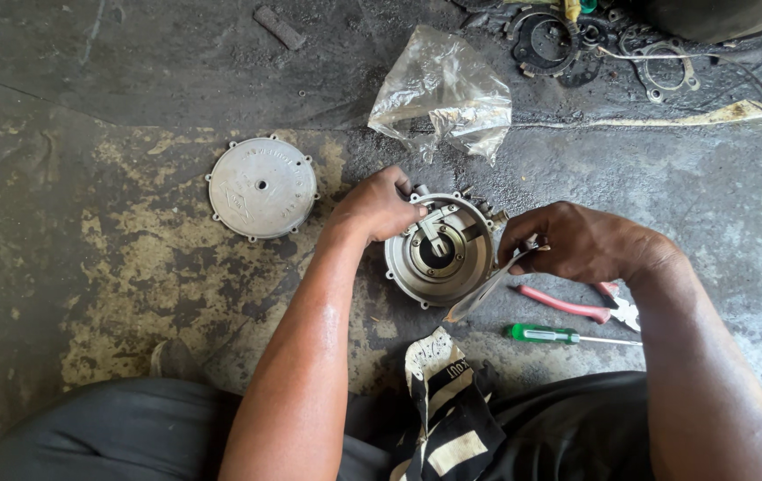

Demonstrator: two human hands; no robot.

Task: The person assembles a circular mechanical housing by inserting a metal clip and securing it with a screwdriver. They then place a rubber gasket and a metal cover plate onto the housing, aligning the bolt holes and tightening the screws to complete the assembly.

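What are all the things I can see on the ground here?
Round silver metal housing: one, grey, centre, on the floor.
Flat round silver metal cover: one, grey, left of the housing, lying apart.
Crumpled clear plastic bag: one, see-through, above the housing.
Red-handled pliers: one, right of the housing.
Green-handled screwdriver: one, below the pliers.
Dark metal rings and gaskets: several, top right.
Black and cream patterned cloth: one, bottom centre.
Stained concrete floor: grey and yellowish, everywhere.
Left hand: fingers on the housing's rim.
Right hand: fingers hold a thin metal tool against the housing.
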